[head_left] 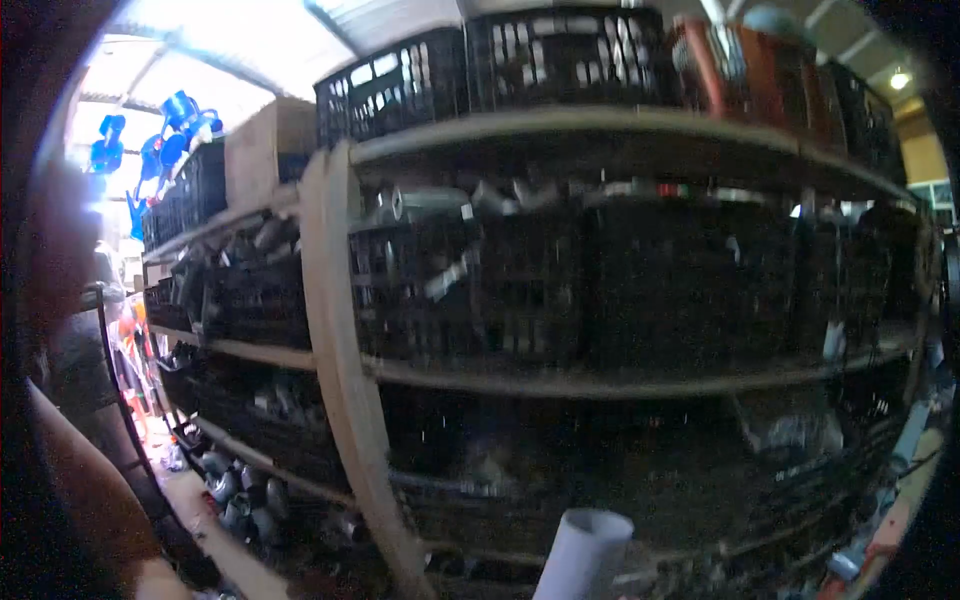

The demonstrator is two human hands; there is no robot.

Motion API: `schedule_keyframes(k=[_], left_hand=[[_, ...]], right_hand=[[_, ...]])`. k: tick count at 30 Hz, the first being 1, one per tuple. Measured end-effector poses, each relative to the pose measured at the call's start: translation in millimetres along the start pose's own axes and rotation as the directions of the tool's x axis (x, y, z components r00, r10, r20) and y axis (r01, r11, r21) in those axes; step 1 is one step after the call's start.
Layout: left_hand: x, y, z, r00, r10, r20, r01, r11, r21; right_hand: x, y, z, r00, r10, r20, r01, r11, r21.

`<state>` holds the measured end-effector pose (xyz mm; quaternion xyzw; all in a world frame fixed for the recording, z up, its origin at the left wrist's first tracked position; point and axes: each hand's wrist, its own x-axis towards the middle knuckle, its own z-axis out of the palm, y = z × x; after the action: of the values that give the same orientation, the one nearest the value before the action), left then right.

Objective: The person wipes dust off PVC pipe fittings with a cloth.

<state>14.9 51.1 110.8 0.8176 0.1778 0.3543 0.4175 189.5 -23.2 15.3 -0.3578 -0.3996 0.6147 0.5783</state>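
At the near bottom edge, right of centre, the open end of a white pipe [585, 550] rises into view, tilted slightly to the right. Its lower length is cut off by the frame. Neither of the hands appears in the picture, so whether either is spread, closed or gripping the pipe cannot be told.

Beyond the pipe stands wooden shelving [335, 330], with one pale upright post and three visible shelf boards running to the right. Black crates [470, 280] fill the middle shelf side by side; grey pipe fittings [445, 205] show above their rims. More black crates occupy the top shelf, with a red crate [750, 70] to their right. A cardboard box [268, 145] sits on the far left part of the top shelf, beside the crates. Blue items [180, 120] hang at far left, against bright light. Loose grey elbows [235, 500] lie on the floor at the foot of the left shelving. The lowest shelf is dark and its contents are unclear.
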Motion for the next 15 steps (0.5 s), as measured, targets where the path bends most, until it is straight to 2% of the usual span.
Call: schedule_keyframes(k=[2, 5, 8, 9, 11, 12, 15], left_hand=[[-17, -15, 12, 0.999, -0.041, 0.010, 0.042, 0.999, -0.035], [-35, -35, 32, 0.995, -0.094, 0.020, 0.095, 0.993, -0.069], [-59, -44, 52, 0.988, -0.144, 0.053, 0.149, 0.984, -0.099], [-70, -50, 57, 0.982, -0.177, 0.068, 0.184, 0.978, -0.104], [-79, -46, 60, 0.979, -0.185, 0.079, 0.193, 0.976, -0.101], [-80, -42, 54, 0.983, -0.169, 0.073, 0.175, 0.980, -0.090], [-89, -4, 26, 0.995, -0.085, 0.056, 0.086, 0.996, -0.021]], right_hand=[[-10, -19, 23, 0.990, 0.037, -0.138, -0.053, 0.992, -0.112], [1, -5, 9, 0.962, -0.056, -0.268, -0.025, 0.956, -0.291], [-15, -32, 30, 0.992, -0.009, -0.125, 0.005, 0.999, -0.032], [-9, -20, 26, 0.990, 0.043, -0.133, -0.035, 0.997, 0.062], [2, -19, 19, 0.991, 0.016, -0.130, -0.003, 0.995, 0.100], [4, -24, 25, 0.991, -0.051, -0.121, 0.060, 0.996, 0.071], [26, 15, -9, 0.978, -0.206, -0.028, 0.206, 0.978, 0.009]])
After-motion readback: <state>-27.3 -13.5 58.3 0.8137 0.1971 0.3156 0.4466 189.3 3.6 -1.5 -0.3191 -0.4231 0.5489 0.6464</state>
